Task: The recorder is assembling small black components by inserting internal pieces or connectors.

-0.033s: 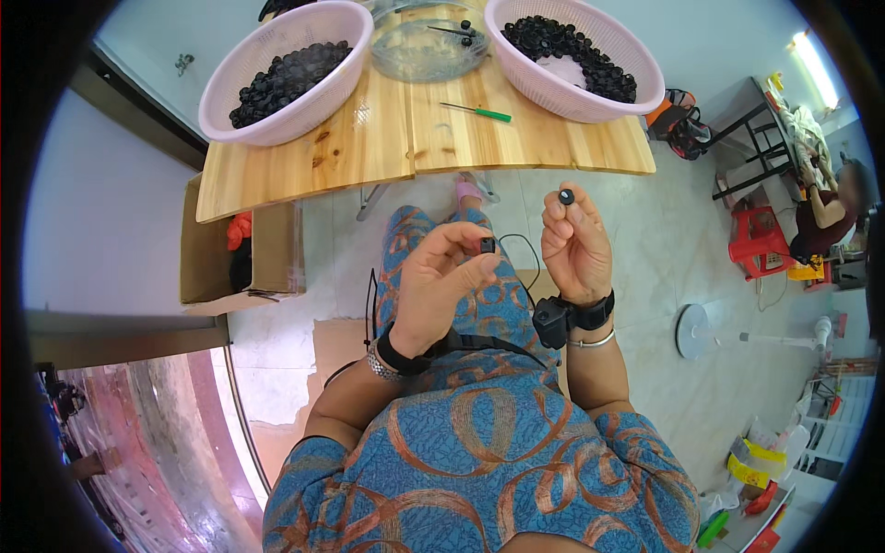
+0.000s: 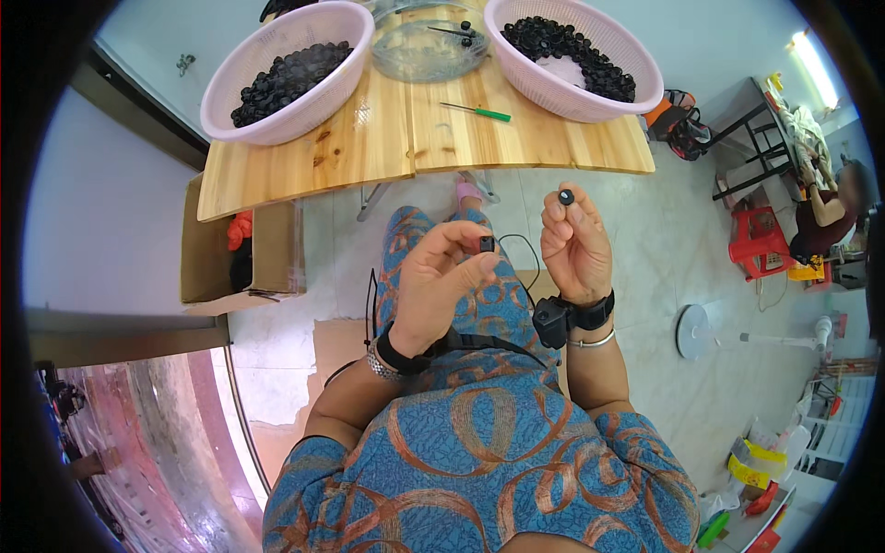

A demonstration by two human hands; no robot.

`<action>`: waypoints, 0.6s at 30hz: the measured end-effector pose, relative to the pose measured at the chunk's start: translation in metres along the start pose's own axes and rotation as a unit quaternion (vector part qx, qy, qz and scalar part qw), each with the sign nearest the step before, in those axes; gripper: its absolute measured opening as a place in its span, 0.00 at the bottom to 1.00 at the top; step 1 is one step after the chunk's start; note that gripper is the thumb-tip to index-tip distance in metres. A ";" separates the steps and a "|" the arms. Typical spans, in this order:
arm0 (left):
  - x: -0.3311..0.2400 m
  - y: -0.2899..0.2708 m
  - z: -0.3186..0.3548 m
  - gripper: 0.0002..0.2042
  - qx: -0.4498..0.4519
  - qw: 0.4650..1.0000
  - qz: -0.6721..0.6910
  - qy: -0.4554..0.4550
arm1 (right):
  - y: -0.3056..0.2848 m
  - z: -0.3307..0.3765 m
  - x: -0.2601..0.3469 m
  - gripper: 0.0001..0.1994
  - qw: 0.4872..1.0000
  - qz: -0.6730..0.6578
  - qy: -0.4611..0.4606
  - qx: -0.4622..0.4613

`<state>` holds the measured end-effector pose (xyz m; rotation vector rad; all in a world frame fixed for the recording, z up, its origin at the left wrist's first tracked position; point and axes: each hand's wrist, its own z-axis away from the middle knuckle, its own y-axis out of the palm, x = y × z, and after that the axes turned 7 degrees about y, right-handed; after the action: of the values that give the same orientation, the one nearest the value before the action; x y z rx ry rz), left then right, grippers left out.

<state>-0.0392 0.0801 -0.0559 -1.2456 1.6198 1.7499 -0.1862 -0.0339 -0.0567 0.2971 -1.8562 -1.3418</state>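
Above my lap, my left hand (image 2: 441, 276) pinches a small black block-like part (image 2: 486, 244) between thumb and index finger. Level with it on the right, my right hand (image 2: 578, 244) is closed on a small round black piece (image 2: 565, 196) with a pale centre, held at the fingertips. The two pieces are apart. Beyond my hands, a left pink basket (image 2: 215, 111) and a right pink basket (image 2: 645, 88) stand on the wooden table, each holding many small black round pieces. A screwdriver with a green handle (image 2: 491, 114) lies between them.
A clear plastic container (image 2: 429, 64) sits between the baskets at the back of the table (image 2: 369, 152). Below the table's left end stands a cardboard box (image 2: 277, 249). To the right are a red stool (image 2: 758, 241), a white fan (image 2: 693, 332) and a seated person (image 2: 825, 221).
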 end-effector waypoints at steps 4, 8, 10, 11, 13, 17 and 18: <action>-0.002 0.005 0.003 0.11 0.005 0.998 -0.011 0.061 | 0.005 0.009 0.001 0.11 1.000 0.015 0.009 0.008; -0.010 0.009 0.004 0.12 0.007 0.998 -0.021 0.054 | 0.012 0.015 0.002 0.09 0.999 0.022 0.011 0.030; -0.012 0.011 0.003 0.13 0.002 0.999 0.003 0.038 | 0.014 0.014 0.001 0.09 0.997 0.074 -0.004 0.027; -0.012 0.012 0.002 0.13 0.001 0.999 0.000 0.039 | 0.016 0.015 0.000 0.09 0.997 0.072 -0.004 0.030; -0.012 0.013 0.001 0.13 0.003 0.998 0.011 0.062 | 0.021 0.017 -0.004 0.09 0.991 0.135 -0.014 0.007; -0.016 0.015 -0.001 0.14 0.008 0.998 0.034 0.051 | 0.024 0.017 -0.007 0.09 0.989 0.145 -0.003 0.005; -0.017 0.016 -0.001 0.13 0.000 0.998 0.041 0.052 | 0.024 0.016 -0.008 0.09 0.986 0.164 -0.004 0.000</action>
<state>-0.0435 0.0801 -0.0333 -1.3066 1.7521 1.7606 -0.1867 -0.0083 -0.0411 -0.0170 -1.8183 -1.1167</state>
